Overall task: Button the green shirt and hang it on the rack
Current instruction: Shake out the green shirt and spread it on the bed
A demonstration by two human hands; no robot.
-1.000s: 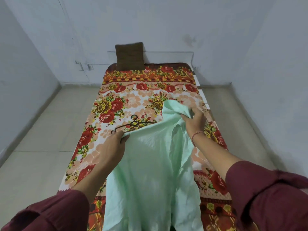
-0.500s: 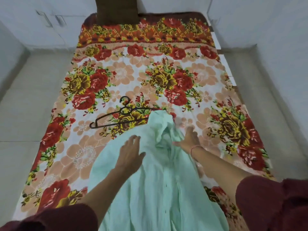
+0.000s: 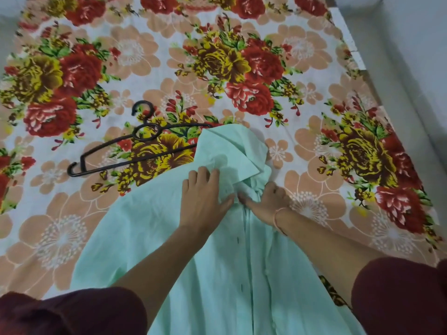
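The bed [image 3: 302, 76] with its flowered sheet fills the view now; a sec ago the walls and floor were seen too, so the head has bent down closer to the work. On the bed lies the green shirt [image 3: 150, 238], spread front-up under both hands, its collar end bunched just beyond the fingers and its lower part running back toward the person's body, out of view. Before, the shirt was held up by both hands; now it is laid flat, which means the laying-out step is done and buttoning can begin, in my judgement from the top. The black hanger [image 3: 135, 151] rests on the sheet beyond and to the left of the left hand, one end hidden under the collar cloth, not yet used. No rack is seen. The left hand [image 3: 203, 201] lies flat and released on the left front panel, palm down, thumb stretched toward the middle. The right hand [image 3: 266, 201], w/ a thin thread at the wrist, is grasping the placket edge just beside that thumb, fingers curled into the cloth. Small buttonholes show down the middle strip, approx. all open.
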